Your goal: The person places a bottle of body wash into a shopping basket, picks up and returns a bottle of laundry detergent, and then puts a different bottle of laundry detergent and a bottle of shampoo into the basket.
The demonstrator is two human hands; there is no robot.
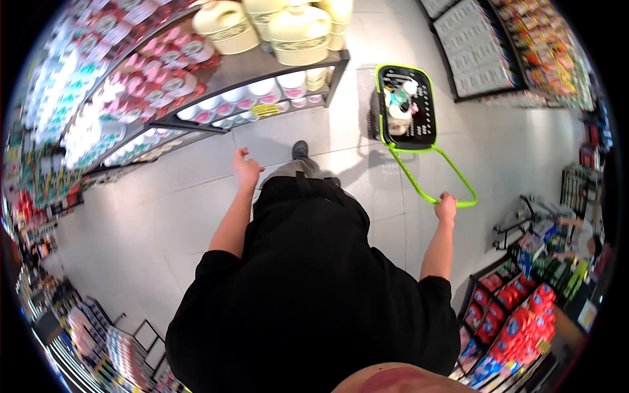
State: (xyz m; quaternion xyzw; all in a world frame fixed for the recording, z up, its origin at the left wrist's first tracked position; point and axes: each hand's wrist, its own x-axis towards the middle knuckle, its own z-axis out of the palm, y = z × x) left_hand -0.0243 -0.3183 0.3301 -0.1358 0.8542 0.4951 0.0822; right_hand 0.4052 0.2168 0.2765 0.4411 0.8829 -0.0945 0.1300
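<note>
My right hand (pixel 446 206) is wrapped round the end of the bright green handle (pixel 466 180) of a shopping basket. The black basket (pixel 426 118) with a green rim is on the floor ahead and to the right, at the far end of the handle. Inside it lie several items, among them a cream bottle (pixel 398 122) and a bottle with a white cap (pixel 410 87); the others are too small to name. At my left side, my left hand (pixel 247 171) hangs in the air with nothing in it, thumb and fingers apart, nearest to the shelf on the left.
A shelf unit (pixel 339 65) at the front left bears cream jugs (pixel 300 36), red-pink bottles (pixel 173 85) and white tubs below. Another shelf (pixel 475 49) stands ahead on the right. Red packs (pixel 517 334) fill a display behind right, near a person (pixel 580 236) with a cart.
</note>
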